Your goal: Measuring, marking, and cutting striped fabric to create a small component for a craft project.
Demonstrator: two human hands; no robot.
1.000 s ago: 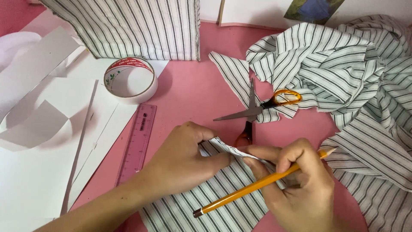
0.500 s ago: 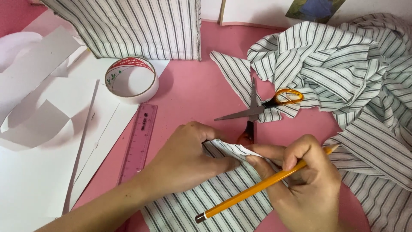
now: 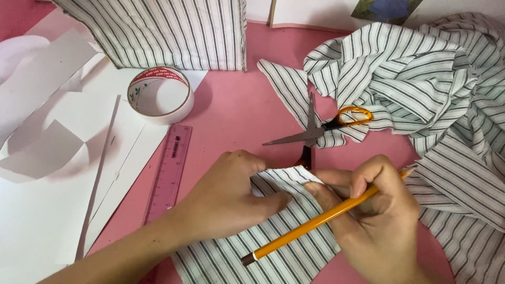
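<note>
The scissors [image 3: 314, 134] are lying open near the middle of the table [image 3: 231, 113], partly on a fabric scrap [image 3: 286, 87]. Left of the scissors, the ruler [image 3: 169, 171] is lying along the edge of the paper sheets [image 3: 47, 210], with the tape roll [image 3: 160, 94] sitting just behind the ruler. Right of the scissors, the bunched cloth [image 3: 415, 79] is lying. In front of the scissors, both hands are resting on a fabric piece [image 3: 252, 252].

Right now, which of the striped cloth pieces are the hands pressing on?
The flat striped piece at the bottom centre, under both hands. The crumpled heap lies at right, the covered box stands at the top; neither is touched.
</note>
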